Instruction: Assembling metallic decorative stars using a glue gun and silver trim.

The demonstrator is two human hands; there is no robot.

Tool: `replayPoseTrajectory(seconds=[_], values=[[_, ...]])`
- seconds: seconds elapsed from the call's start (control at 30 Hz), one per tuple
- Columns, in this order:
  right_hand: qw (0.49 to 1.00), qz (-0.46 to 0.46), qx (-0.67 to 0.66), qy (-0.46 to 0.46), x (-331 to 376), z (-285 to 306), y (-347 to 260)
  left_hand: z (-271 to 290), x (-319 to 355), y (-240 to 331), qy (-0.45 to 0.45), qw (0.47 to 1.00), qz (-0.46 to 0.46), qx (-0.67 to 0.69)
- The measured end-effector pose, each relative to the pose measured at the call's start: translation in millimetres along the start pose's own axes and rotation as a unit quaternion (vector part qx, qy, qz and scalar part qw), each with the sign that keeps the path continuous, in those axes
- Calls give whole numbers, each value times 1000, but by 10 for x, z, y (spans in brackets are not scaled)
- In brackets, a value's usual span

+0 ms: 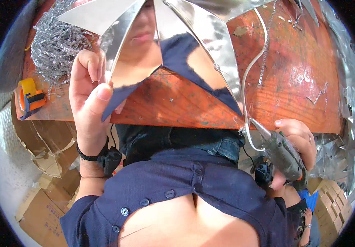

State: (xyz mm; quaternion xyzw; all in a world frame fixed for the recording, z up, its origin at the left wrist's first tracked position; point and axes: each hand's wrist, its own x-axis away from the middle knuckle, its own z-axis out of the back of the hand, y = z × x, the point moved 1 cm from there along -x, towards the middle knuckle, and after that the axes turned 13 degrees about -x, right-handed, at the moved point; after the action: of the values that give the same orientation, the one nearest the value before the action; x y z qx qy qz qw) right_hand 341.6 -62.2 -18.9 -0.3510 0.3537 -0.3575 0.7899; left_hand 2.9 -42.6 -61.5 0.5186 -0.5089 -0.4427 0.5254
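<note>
Evidently the left hand (87, 92) pinches the mirrored star (194, 37) steady, while the right hand (298, 142) grips a glue gun (280, 152) beside its lower point.

Star (194, 45) on table (292, 82), tape dispenser (30, 98) far left.

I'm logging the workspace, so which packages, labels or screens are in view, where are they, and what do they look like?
Cardboard boxes: lower left on the floor, flattened and torn, plain brown.
Small cartons: lower right below the table edge, stacked, tan with faint print.
Tape dispenser: table's left edge, yellow and orange.
No screens or signs.
</note>
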Motion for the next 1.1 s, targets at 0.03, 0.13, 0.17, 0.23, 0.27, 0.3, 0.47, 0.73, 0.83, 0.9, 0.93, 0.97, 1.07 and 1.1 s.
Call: replayPoseTrajectory(seconds=[0.03,0.13,0.17,0.23,0.27,0.3,0.47,0.73,0.83,0.9,0.93,0.97,1.07,1.1], values=[[1000,0,-3,0,0,-15,23,2,3,28,8,1000,10,-7],[1000,-8,10,8,48,-35,32,-12,4,-9,10,1000,2,-16],[1000,-13,11,10,52,-40,32,-2,5,-12,6,1000,3,-18],[1000,-20,11,12,57,-25,35,16,-11,-14,-11,1000,0,-11],[1000,-25,7,-2,45,-9,42,23,-11,-10,-25,1000,-5,-2],[999,-30,4,-16,43,-2,53,7,-4,0,-25,1000,-3,-4],[999,-41,3,-12,80,14,76,4,-20,-22,-16,1000,-16,-8],[999,-50,11,-18,70,11,64,63,-40,-44,-49,999,-19,-7],[998,-60,17,-31,57,17,38,64,-41,-54,-47,999,-21,-7],[997,-64,27,-16,76,30,27,51,-44,-39,-50,998,-25,-5],[997,-66,28,-14,77,29,23,35,-49,-24,-51,998,-23,-3],[998,-59,13,-5,72,10,49,28,-42,-20,-48,999,-21,-4],[999,-47,9,7,123,-8,130,-5,-2,-4,-21,999,-17,-17],[999,-42,22,10,142,-3,137,-7,-7,-6,-22,999,-17,-16]])
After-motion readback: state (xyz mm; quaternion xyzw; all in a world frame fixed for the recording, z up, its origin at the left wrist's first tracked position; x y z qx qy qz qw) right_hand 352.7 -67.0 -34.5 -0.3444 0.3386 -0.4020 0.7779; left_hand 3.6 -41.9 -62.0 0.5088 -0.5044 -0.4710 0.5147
